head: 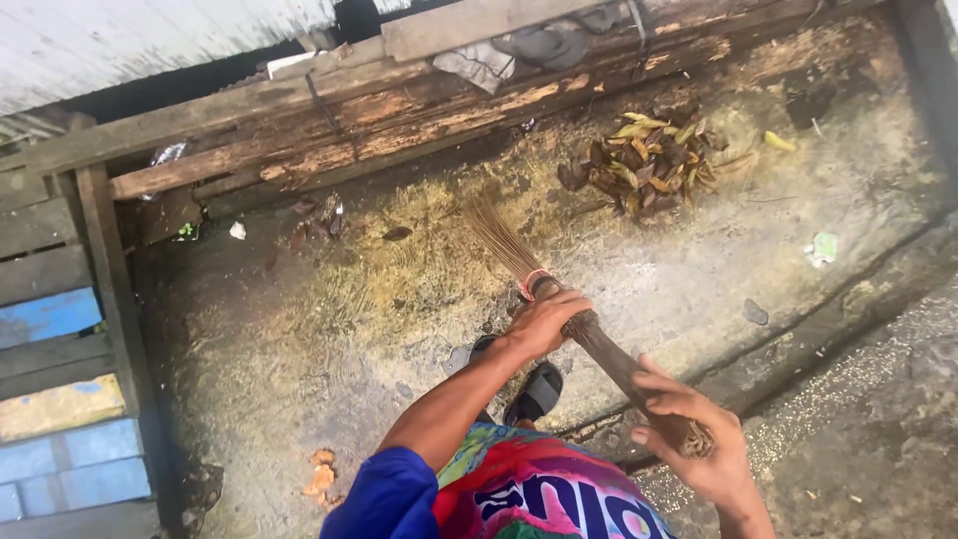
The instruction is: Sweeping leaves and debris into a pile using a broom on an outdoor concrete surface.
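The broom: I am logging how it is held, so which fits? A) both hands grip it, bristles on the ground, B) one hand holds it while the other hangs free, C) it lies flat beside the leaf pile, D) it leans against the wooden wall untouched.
A: the left hand grips the broom near its red band, the right hand holds the butt end, and the bristles touch the ground short of the leaf pile.

Brown stick broom [559, 299], red-banded, slanted, bristles fanned on mossy concrete.
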